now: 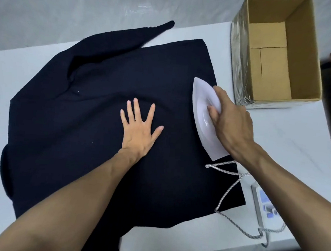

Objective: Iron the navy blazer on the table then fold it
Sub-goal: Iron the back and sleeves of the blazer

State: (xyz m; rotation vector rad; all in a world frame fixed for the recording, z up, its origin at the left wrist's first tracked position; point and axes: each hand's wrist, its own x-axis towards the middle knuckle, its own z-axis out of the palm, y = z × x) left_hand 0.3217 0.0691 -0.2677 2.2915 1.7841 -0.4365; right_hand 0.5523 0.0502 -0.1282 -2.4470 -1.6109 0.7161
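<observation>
Navy blazer (86, 119) spread flat on the white table (289, 138), one sleeve (147, 36) angled toward the far edge. Left hand (139, 127) flat on the cloth mid-body, fingers splayed and straight. Right hand (229, 120) curled round the handle of the white iron (204, 118), which sits on the blazer's right edge. Braided cord (228, 188) trails off to a power strip (264, 206). Open cardboard box (273, 54) at far right.
</observation>
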